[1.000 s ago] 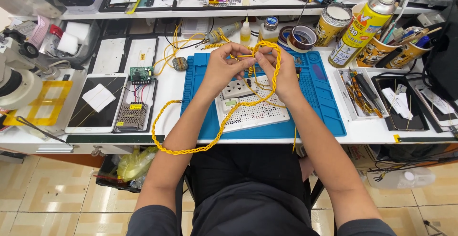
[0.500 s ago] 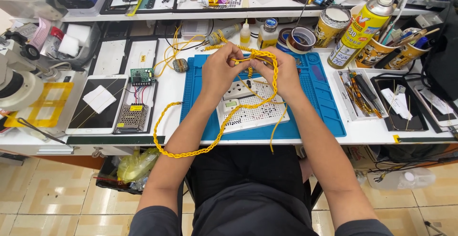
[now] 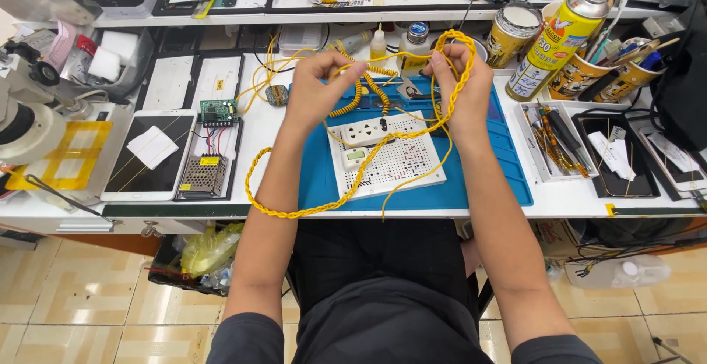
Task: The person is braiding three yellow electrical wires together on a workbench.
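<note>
Head view shows my two hands up over the blue mat (image 3: 508, 180), both busy with the yellow twisted cord (image 3: 346, 195). My left hand (image 3: 317, 92) is closed, and its fingers pinch a bit of the cord near the curly part. My right hand (image 3: 460, 88) is closed too, with a loop of cord going up over its fingers and down the back of the hand. Both arms reach forward from my lap, elbows low, wrists bent up a little. I think the winding is only partly done: a small loop sits on the right hand, but a long piece hangs off the desk edge in a big curve near my left arm, and one thin end dangles loose. Under my hands lies a white board with a socket (image 3: 383, 154). Just to the left sits a green circuit board (image 3: 219, 110), and spray cans (image 3: 560, 36) stand far right.
</note>
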